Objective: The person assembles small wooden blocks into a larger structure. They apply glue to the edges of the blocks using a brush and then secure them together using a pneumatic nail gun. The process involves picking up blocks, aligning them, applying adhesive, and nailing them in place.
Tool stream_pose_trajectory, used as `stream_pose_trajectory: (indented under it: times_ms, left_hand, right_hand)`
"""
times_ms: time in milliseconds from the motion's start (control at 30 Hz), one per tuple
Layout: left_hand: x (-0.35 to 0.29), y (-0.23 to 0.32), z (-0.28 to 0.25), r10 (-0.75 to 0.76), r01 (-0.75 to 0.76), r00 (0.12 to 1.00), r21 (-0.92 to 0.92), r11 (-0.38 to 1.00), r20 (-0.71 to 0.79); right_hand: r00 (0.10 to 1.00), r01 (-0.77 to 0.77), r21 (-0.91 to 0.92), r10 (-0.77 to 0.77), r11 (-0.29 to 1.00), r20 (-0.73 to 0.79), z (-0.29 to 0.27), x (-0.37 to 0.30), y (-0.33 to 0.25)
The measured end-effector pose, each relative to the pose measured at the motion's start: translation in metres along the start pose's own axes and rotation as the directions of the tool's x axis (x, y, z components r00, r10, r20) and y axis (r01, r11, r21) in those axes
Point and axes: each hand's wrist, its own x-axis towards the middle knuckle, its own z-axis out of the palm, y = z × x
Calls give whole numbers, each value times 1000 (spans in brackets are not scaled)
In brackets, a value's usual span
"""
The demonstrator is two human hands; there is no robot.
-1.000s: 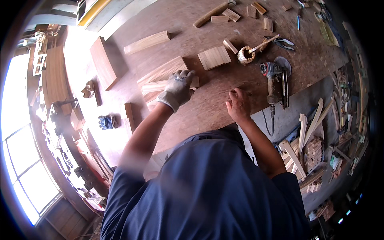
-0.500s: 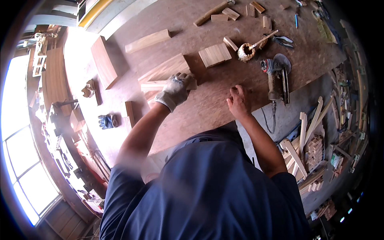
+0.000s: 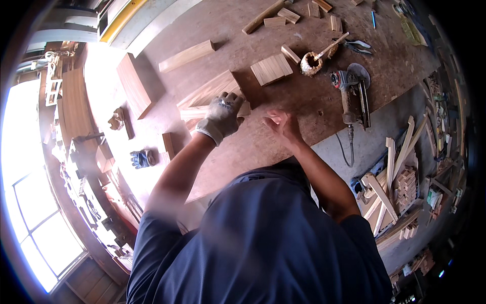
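Observation:
My left hand (image 3: pixel 221 117), in a pale work glove, is closed over the near end of a wooden block (image 3: pixel 215 89) on the workbench. The block has a slanted top face, and the glove hides part of its near side. My bare right hand (image 3: pixel 284 126) hovers just right of the block, its slightly blurred fingers stretched leftward and apart. Nothing shows in it. Beyond the hands lies a squarish striped wooden piece (image 3: pixel 272 69). An angle grinder (image 3: pixel 348 99) rests to the right, its cord hanging over the bench edge.
A glue-crusted pot (image 3: pixel 310 65) with a stick stands near pliers (image 3: pixel 357 46). Wooden boards (image 3: pixel 134 86) and small offcuts (image 3: pixel 288 15) lie about the workbench (image 3: pixel 253 144). A dark blue glove (image 3: pixel 143 158) is at left. Wood strips (image 3: pixel 379 195) are piled off the bench at lower right.
My right hand has moved left, toward the wooden block, with its fingers reaching out. My left hand stays on the block. The whole view has shifted slightly.

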Motion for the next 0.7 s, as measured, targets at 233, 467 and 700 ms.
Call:
stream_pose_trajectory:
  times_ms: [233,467,700]
  left_hand:
    - [-1,-2,4,-2,1,999,-32,999,-47]
    - [0,-6,10,60,-69,991,-71,995,-119]
    - [2,-5,11,28,-34,995,-58,998,-92]
  right_hand:
    - [974,-211,281,176,936,144,18,26,-44]
    - [971,-217,146,198,965,135,26,37,-56]
    - [964,-264,94,259,960,67,24,40,-71]
